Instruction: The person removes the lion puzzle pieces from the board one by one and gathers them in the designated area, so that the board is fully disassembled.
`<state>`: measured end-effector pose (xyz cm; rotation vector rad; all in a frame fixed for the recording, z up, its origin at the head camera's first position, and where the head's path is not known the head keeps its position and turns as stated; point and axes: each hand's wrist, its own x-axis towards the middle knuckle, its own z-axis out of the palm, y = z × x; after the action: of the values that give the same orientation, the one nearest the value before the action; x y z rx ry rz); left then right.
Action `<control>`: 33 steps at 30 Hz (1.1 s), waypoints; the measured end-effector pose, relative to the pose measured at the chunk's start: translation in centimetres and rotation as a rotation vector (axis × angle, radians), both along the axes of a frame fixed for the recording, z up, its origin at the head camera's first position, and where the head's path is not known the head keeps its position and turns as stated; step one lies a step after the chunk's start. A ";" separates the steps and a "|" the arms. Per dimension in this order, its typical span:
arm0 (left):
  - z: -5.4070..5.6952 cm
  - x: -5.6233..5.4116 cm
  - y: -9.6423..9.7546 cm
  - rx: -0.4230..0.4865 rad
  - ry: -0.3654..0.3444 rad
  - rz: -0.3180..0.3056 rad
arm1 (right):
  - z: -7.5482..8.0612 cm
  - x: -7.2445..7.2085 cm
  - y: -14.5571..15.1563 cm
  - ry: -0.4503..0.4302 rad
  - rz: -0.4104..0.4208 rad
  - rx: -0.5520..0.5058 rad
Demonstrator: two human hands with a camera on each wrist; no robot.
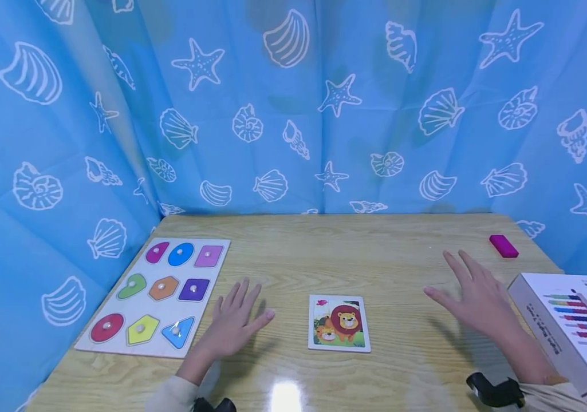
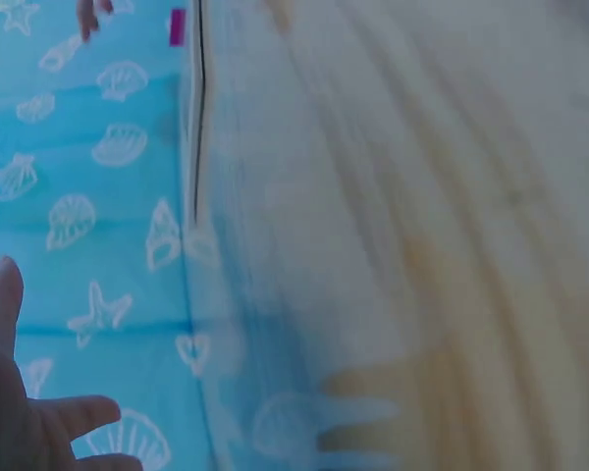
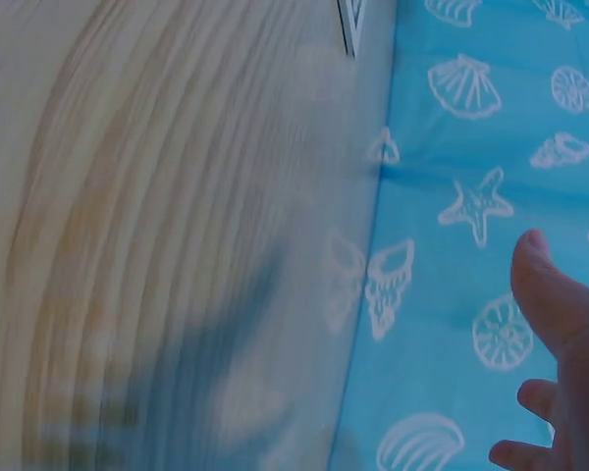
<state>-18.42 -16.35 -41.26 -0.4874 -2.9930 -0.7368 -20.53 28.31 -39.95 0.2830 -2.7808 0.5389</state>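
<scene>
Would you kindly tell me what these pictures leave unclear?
Head view: box, partly cut off by the right edge; its side lettering, too small to read fully.
Left wrist view: left hand, cut off by the left edge.
Right wrist view: right hand, cut off by the right edge.

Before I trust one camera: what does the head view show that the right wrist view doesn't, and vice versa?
Head view only: left hand, small magenta rectangular block, white box printed with coloured pens and, recognisably, a white puzzle board of coloured knobbed shapes and a rectangular lion picture card.

Right wrist view only: a thumb-side close-up of the right hand. A white, dark-edged sliver at the top is too small to identify; the head view may show it whole.

Both: right hand, blue shell-and-starfish fabric curtain, light wood-grain table.
</scene>
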 end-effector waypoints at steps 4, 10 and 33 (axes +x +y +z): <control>-0.6 0.0 1.7 0.044 -0.038 -0.061 | -0.4 -0.6 -1.9 -0.039 0.041 -0.008; -1.8 -0.2 3.7 0.103 -0.065 -0.151 | -1.7 -0.9 -5.1 -0.094 0.090 -0.036; -1.8 -3.2 10.4 0.227 -0.031 -0.217 | -5.6 -0.1 -10.2 -0.110 0.220 -0.182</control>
<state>-21.64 -5.99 -43.06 -0.8018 -2.8618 -1.0921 -20.64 18.10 -45.55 0.5364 -2.7963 0.8787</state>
